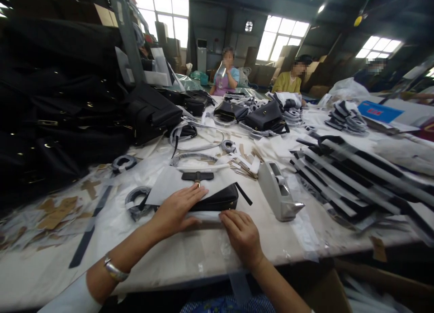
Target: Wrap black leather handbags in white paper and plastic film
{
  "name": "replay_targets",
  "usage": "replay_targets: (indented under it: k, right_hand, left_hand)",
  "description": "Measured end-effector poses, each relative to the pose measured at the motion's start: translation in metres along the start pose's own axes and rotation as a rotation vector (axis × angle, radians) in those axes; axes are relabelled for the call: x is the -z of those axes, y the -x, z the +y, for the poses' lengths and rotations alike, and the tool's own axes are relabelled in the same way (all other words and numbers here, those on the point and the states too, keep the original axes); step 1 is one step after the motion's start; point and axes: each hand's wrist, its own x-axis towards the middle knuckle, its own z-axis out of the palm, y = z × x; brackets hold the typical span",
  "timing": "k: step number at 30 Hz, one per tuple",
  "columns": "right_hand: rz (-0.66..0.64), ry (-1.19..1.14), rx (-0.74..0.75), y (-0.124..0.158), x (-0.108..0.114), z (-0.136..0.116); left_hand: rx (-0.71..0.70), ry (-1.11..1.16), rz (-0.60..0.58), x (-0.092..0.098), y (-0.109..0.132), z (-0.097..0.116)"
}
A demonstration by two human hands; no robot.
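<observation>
A small black handbag [216, 199] lies on the table before me. White paper [166, 185] is spread over part of it, and a black tab [197, 176] with a metal clasp shows on top. My left hand [181, 207] rests flat on the paper and bag, fingers stretched and together. Along the bag's near side runs a white-wrapped strip [210, 216]. Its right end is pinched by my right hand [242, 236], with the fingers curled in. A thin black strap end [244, 193] sticks out past the bag's right corner.
A grey tape dispenser [280, 193] stands right of the bag. Wrapped black straps [352, 177] are stacked farther right. Black bags [57, 109] pile high on the left, above cardboard scraps [57, 213]. Plastic-wrapped coils [137, 202] lie near my left hand. Several people sit beyond the table.
</observation>
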Motion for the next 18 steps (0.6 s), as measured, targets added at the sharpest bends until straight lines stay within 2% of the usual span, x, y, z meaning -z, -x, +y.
replay_targets:
  k: [3, 5, 9, 13, 15, 18]
  right_hand:
    - [0.023, 0.021, -0.001, -0.006, -0.003, 0.002]
    - [0.029, 0.036, -0.011, -0.008, -0.008, 0.003]
    - [0.027, 0.089, -0.030, -0.004, -0.013, 0.003]
    - [0.058, 0.167, 0.034, -0.013, -0.002, 0.001]
    - [-0.016, 0.199, 0.086, -0.027, 0.006, 0.003]
    - [-0.193, 0.203, 0.141, -0.051, 0.013, 0.010]
  left_hand:
    - [0.049, 0.046, -0.028, 0.010, -0.006, -0.003]
    - [0.031, 0.011, -0.048, 0.013, -0.008, -0.002]
    - [-0.011, -0.101, -0.022, 0.001, -0.006, 0.000]
    - [-0.023, -0.122, 0.017, -0.013, -0.003, 0.000]
    - [-0.035, -0.131, 0.016, -0.014, -0.003, 0.000]
    - [-0.046, -0.142, 0.021, -0.013, -0.003, 0.001]
